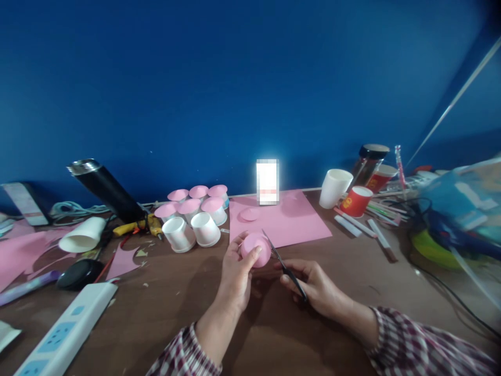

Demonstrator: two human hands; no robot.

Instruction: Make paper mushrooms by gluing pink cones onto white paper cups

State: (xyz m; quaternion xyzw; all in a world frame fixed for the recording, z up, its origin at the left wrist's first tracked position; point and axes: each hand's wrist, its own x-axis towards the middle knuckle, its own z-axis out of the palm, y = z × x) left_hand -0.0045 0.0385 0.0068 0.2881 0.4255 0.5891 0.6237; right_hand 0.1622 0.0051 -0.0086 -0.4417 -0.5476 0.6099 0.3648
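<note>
A round pink paper disc is pinched between the thumb and fingers of my left hand. My right hand grips black-handled scissors, their blades pointing up and left beside the disc's right edge. Whether the blades touch the paper, I cannot tell. Behind the hands lies a large pink paper sheet, with another pink round piece on it. Left of the sheet stand several white paper cups with pink paper tops, and in front of them two white cups without such tops.
At left are a black flask, a yellow glue gun, a tipped white cup, pink scraps and a power strip. Red cups, a white cup and a plastic bag stand at right. A blurred bright rectangle is by the wall.
</note>
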